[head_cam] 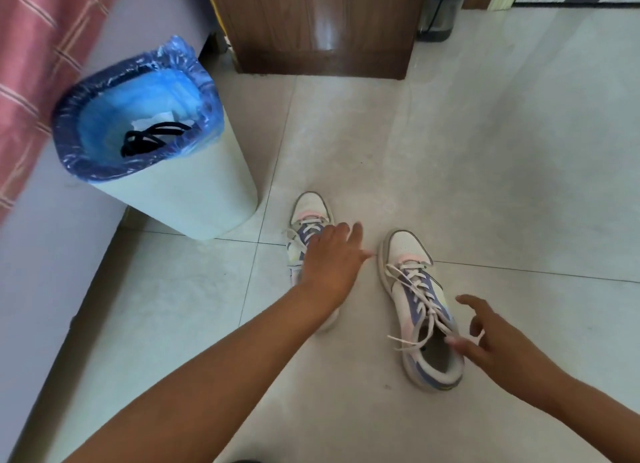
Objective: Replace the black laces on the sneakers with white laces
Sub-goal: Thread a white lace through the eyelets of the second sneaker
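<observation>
In the head view, two sneakers are seen on the tiled floor [485,133], both already threaded with white laces. The left sneaker [310,213] lies near the waste bin [194,199]; the right sneaker [424,310] lies to the right and nearer, well apart from it. The black laces [152,138] are seen inside the bin, on its blue liner. Each sneaker is judged light, with a soft upper and a stiffer sole; a hold at the heel collar or across the midfoot is advised. The white laces [420,291] are limp and loose at their ends, so snagging is to be expected when a shoe is lifted. The left hand [334,258] is extended over the left sneaker, palm down, fingers straight and spread, nothing held; contact with the shoe cannot be confirmed. The right hand [491,338] is held at the collar of the right sneaker, fingers loosely spread and slightly bent, nothing gripped.
</observation>
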A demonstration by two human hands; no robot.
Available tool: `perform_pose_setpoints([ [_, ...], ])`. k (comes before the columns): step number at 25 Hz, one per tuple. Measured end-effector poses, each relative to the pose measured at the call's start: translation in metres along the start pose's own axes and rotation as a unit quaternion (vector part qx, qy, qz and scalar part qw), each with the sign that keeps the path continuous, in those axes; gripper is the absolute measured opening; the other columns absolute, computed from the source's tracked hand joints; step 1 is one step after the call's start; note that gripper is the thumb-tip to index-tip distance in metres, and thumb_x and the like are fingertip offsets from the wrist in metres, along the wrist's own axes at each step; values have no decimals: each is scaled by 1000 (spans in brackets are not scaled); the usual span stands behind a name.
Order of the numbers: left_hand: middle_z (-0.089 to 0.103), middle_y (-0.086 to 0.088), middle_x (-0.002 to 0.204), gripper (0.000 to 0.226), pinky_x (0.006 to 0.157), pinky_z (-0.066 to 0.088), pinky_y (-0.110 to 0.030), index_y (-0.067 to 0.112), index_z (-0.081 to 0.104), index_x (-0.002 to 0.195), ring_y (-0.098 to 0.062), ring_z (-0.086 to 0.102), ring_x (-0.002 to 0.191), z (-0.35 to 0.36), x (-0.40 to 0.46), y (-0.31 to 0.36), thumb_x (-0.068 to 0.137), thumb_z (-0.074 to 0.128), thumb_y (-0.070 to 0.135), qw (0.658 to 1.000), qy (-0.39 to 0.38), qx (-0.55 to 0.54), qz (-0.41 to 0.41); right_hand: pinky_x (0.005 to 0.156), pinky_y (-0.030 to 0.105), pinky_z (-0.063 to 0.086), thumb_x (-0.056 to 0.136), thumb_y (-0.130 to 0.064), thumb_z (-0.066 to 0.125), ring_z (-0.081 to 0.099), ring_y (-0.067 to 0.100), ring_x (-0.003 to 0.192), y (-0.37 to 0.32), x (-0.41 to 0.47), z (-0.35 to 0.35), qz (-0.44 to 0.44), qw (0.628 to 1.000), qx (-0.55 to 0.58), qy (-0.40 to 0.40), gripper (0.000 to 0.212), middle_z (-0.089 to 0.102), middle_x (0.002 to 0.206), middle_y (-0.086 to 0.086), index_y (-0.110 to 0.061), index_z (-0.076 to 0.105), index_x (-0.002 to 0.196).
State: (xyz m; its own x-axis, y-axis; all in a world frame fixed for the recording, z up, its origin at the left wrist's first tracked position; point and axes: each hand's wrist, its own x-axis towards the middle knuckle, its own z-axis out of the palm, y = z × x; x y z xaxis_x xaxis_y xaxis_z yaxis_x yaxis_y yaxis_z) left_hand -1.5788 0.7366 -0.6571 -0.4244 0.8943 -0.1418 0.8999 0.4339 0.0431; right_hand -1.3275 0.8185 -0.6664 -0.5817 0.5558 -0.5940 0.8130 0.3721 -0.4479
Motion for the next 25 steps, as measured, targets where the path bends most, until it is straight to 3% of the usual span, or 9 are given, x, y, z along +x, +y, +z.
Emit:
perform_pose_setpoints([
  [2,47,-12,125,55,86,44,-36,8,40,134,-28,50,111,-3,-18,-43,87,62,25,986,-4,-96,-134,65,15,40,92,-38,54,52,1,76,-14,6,2,-35,996,-80,-18,50,47,98,-14,-53,14,118],
  [5,38,-12,128,49,81,44,-31,8,38,125,-24,50,106,11,-35,-81,87,60,31,889,-210,-333,-234,63,19,41,94,-21,51,52,3,75,-25,27,2,-26,998,-36,48,36,52,96,-7,-41,32,116],
  [6,40,-11,126,50,79,45,-31,8,40,124,-23,52,103,16,-35,-83,86,61,32,878,-223,-354,-232,65,23,42,93,-17,50,55,11,77,-28,36,0,-9,997,-31,69,33,53,97,-3,-35,38,119],
  [9,38,-14,126,55,81,44,-34,7,34,132,-32,54,105,30,-25,-69,90,57,32,914,-177,-306,-199,72,36,46,87,-10,54,56,32,89,-45,56,-11,28,979,-160,121,42,56,105,12,-15,43,127],
  [11,36,-15,128,54,81,43,-35,6,29,137,-36,56,104,31,-22,-60,93,52,28,919,-154,-302,-203,69,43,50,76,-6,66,58,37,88,-69,63,-14,-40,944,-258,203,56,60,105,16,-7,48,130],
  [15,34,-7,127,56,66,41,-31,13,21,144,-28,58,86,21,-28,-51,95,46,27,941,-90,-269,-183,96,36,43,94,-28,50,49,20,114,-146,62,-2,-133,985,-43,100,54,44,132,0,-20,30,143],
  [18,30,-5,127,69,61,37,-21,12,5,148,-18,52,76,2,-34,-43,96,47,29,962,-35,-221,-155,91,35,46,94,-29,45,53,14,97,-173,58,9,-126,989,4,81,31,52,112,-1,-22,45,124],
  [22,52,-11,116,71,51,36,-12,-2,36,141,-14,52,71,0,-41,-48,79,65,18,964,55,-229,-124,84,30,45,90,-25,48,49,11,88,-193,34,-1,-156,979,18,133,30,50,102,-4,-21,44,120],
  [25,60,-11,107,61,47,31,-8,-5,49,132,-11,43,81,-8,-46,-45,77,53,19,971,125,-190,-73,88,21,41,89,-29,47,46,9,98,-199,14,-14,-178,969,-20,171,52,46,115,-6,-18,32,138],
])
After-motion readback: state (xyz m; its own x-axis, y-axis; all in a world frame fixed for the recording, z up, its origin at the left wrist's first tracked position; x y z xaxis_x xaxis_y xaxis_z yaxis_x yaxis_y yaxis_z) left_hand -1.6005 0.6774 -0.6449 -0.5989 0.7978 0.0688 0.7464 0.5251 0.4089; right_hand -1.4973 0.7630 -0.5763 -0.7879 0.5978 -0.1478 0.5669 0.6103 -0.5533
